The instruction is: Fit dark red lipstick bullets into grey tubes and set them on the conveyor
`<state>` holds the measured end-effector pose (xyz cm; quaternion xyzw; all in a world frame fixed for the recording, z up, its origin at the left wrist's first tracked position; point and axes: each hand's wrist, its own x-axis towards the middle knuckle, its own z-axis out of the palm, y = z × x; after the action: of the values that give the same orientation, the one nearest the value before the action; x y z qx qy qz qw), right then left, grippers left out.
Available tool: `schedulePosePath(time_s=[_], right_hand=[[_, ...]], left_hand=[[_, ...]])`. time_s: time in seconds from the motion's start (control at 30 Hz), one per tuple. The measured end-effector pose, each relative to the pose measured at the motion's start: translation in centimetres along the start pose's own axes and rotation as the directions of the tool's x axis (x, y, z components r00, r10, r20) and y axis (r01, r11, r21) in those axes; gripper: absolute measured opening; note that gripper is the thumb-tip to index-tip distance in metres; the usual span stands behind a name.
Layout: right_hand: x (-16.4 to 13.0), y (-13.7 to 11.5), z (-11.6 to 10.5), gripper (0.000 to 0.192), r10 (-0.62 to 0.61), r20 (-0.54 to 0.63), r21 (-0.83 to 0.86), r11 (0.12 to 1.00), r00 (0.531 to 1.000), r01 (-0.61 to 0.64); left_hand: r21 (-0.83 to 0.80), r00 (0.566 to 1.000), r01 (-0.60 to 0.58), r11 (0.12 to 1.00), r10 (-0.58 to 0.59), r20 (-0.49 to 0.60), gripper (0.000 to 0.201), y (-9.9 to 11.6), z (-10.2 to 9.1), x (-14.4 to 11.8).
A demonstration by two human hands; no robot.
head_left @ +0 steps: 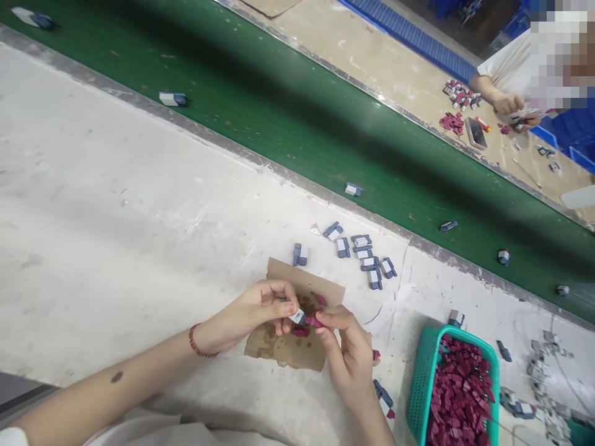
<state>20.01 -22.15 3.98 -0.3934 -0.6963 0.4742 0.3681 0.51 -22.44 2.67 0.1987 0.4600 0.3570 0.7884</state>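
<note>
Over the cardboard [297,347] on the desk [116,204], the left hand [253,310] pinches a grey part [296,316] and the right hand [346,353] pinches a red insert [313,322] against it — several grey parts [367,257] lie beside the belt [302,118], and the basket [421,384] holds many inserts.

Head view of the person's own arms and hands. The left hand [258,310] and right hand [348,353] are showing bare, with no gloves and no rings visible. The left wrist is wearing a thin dark red beaded bracelet [198,344]. A small dark oval mark [117,376] is showing on the left forearm. Both forearms are appearing uncovered; a white sleeve edge [12,437] is showing at the lower left corner.
</note>
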Motion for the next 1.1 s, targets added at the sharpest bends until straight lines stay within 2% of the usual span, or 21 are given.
schedulePosePath(time_s=[0.2, 0.33, 0.4, 0.57, 0.7, 0.83, 0.97, 1.03, 1.1], right_hand=[[0.4, -0.5, 0.3, 0.018, -0.048, 0.053, -0.117, 0.992, 0.997, 0.054], [0.7, -0.6, 0.6, 0.019, -0.122, 0.105, -0.198, 0.97, 0.987, 0.141], [0.8, -0.5, 0.7, 0.018, -0.102, 0.11, -0.22, 0.968, 0.989, 0.124], [0.8, -0.5, 0.2, 0.015, 0.065, 0.07, -0.179, 0.983, 0.995, -0.052], [0.6, -0.9, -0.2, 0.014, 0.035, 0.09, -0.15, 0.989, 0.995, -0.022], [0.4, -1.2, -0.4, 0.015, -0.003, 0.044, -0.191, 0.981, 0.999, 0.011], [-0.4, -1.6, -1.2, 0.019, 0.005, -0.029, -0.264, 0.964, 1.0, -0.012], [-1.2, -1.8, -2.5, 0.023, 0.032, -0.063, -0.313, 0.949, 0.998, -0.05], [-2.6, -2.0, -4.8, 0.024, 0.06, -0.164, -0.392, 0.912, 0.985, -0.121]], left_hand=[[0.02, 1.0, 0.023, 1.0, -0.023, -0.008, 0.055, -0.4, 0.1, -0.1], [0.075, 0.999, -0.013, 0.997, 0.015, -0.03, 0.051, -0.6, 0.2, 0.0], [0.127, 0.999, -0.043, 0.991, 0.047, -0.026, 0.047, -0.7, 0.3, 0.0], [0.356, 0.988, -0.129, 0.926, 0.09, 0.124, 0.035, 0.0, 0.4, -0.9], [0.516, 0.969, -0.218, 0.829, 0.123, 0.213, 0.028, 1.1, 0.5, -1.7], [0.567, 0.956, -0.271, 0.778, 0.146, 0.256, 0.027, 1.9, 1.2, -1.5], [0.636, 0.943, -0.318, 0.703, 0.167, 0.288, 0.021, 3.1, 2.4, 0.1], [0.664, 0.934, -0.355, 0.658, 0.218, 0.283, 0.022, 4.3, 2.9, 1.5], [0.683, 0.911, -0.406, 0.607, 0.328, 0.251, 0.024, 5.9, 3.0, 3.4]])
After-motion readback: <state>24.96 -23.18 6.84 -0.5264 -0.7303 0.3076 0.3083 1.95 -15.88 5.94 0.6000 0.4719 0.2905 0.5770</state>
